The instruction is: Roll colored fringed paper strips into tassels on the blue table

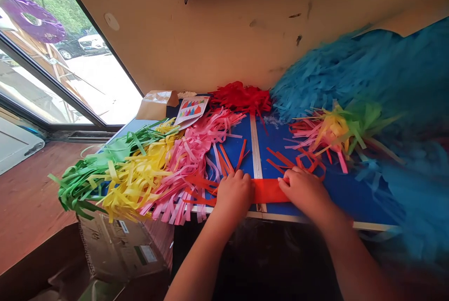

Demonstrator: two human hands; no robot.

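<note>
A red-orange fringed tissue-paper tassel strip lies flat along the front edge of the blue tabletop. My left hand is closed on its left part, knuckles up, with the fingertips hidden. My right hand pinches the right part between thumb and fingers. Only the uncut middle band shows between the hands. Cut fringes stick out past both hands. To the left of my left hand lie pink fringe, yellow fringe and green fringe in overlapping piles.
Red fringe is heaped by the wall. A multicoloured tassel and a large blue fringe mass occupy the right. A printed card and brown packet lie at back left. A cardboard box stands below, near the window.
</note>
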